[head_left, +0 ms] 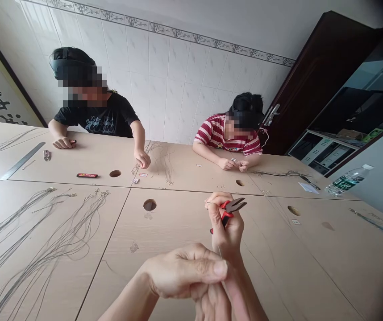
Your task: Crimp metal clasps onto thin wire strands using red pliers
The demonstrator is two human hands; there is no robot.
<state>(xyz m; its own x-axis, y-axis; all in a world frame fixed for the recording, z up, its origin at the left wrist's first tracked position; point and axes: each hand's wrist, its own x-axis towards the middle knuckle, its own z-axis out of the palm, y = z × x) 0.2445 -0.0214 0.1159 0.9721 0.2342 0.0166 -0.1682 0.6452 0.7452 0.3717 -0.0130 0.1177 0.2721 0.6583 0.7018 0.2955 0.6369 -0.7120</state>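
My right hand (pixel 232 232) is wrapped around red-and-black pliers (pixel 235 205), whose jaws are apart and point right. Its thumb and forefinger also appear pinched on a fine strand. Closer to me, my left hand (pixel 191 272) has its thumb pressed against its fingers. A thin cord (pixel 220 253) rises from that grip toward my right hand; what lies inside the fingers is hidden. Long bundles of thin dark cords (pixel 60 234) with small metal ends are spread over the table to the left.
Across the table (pixel 164 263) sit two people, one in a black shirt (pixel 101 113), one in a striped shirt (pixel 216 131). Round holes (pixel 150 205) pierce the tabletop. A steel ruler (pixel 22 160), a red box (pixel 87 175) and a water bottle (pixel 348 179) lie around the far side.
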